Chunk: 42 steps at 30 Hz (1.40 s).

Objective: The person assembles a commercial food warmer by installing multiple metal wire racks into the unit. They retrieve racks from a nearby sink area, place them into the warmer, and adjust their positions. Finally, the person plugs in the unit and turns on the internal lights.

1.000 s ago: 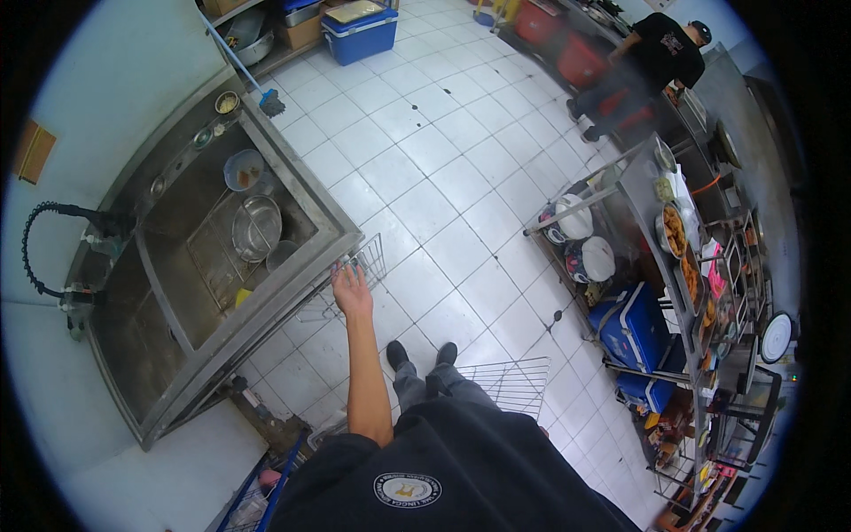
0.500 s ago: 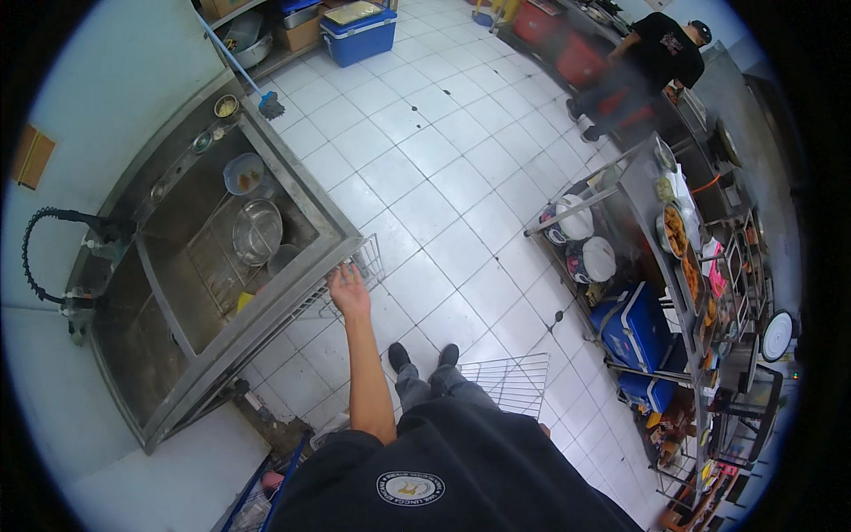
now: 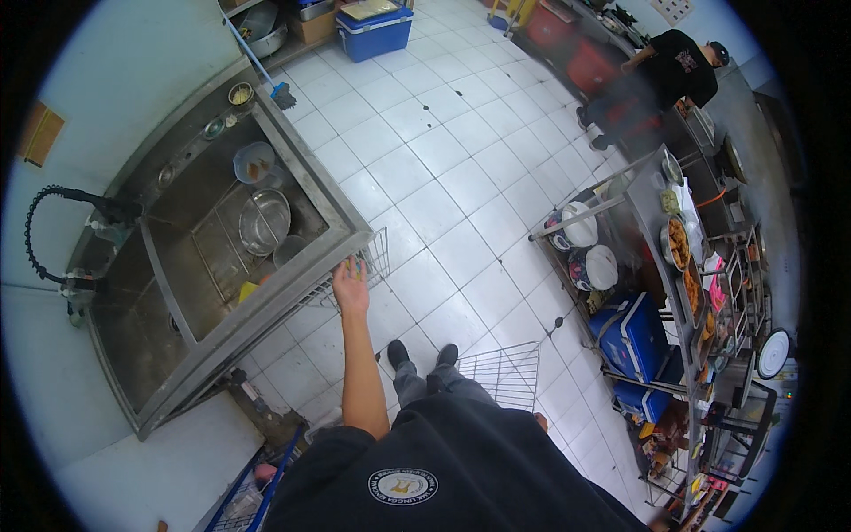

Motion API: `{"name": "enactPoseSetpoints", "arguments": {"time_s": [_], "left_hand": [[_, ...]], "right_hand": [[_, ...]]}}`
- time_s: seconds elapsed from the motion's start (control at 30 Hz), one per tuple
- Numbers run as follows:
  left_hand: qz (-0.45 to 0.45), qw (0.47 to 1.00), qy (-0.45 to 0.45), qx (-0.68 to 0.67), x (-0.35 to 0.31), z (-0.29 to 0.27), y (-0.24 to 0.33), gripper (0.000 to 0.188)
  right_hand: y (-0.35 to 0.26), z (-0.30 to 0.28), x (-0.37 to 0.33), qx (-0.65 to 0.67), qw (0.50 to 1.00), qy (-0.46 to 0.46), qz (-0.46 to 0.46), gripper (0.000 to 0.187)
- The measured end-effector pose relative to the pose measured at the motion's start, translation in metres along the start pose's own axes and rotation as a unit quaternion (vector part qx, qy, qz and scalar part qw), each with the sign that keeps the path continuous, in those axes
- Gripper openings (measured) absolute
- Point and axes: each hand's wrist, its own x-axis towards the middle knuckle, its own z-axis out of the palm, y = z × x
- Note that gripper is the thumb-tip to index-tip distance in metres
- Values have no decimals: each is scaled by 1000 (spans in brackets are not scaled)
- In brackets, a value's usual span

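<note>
Left hand (image 3: 351, 288) is apparently steadying left wire rack (image 3: 381, 257) beside sink (image 3: 266, 312); right hand (image 3: 542, 420) is adjoining right wire rack (image 3: 501, 374); cannot tell whether either hand's fingers are pinching.

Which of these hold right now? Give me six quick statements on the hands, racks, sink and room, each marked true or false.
1. The left hand is by the sink. True.
2. The right hand is in full view. False: only a small part shows past the shirt.
3. The metal bowl stands on the floor. False: it is in the sink.
4. A wire rack shows to the right of the shoes. True.
5. The far cooler is red. False: its body is blue.
6. A co-worker stands at the upper right of the picture. True.
</note>
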Motion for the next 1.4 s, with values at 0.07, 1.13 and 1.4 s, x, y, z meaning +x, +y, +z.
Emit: {"name": "enactPoseSetpoints", "arguments": {"time_s": [0.07,1.13,1.4], "left_hand": [[1,1000,2,-16,-1,0,-1,35],[-331,720,-62,607,-264,-208,-274,46],[-396,241,-426,777,-379,-173,-454,50]], "right_hand": [[-2,2,-1,-9,1000,-1,-8,41],[195,-195,-10,124,978,139,93,32],[308,-336,11,202,946,182,177,45]]}}
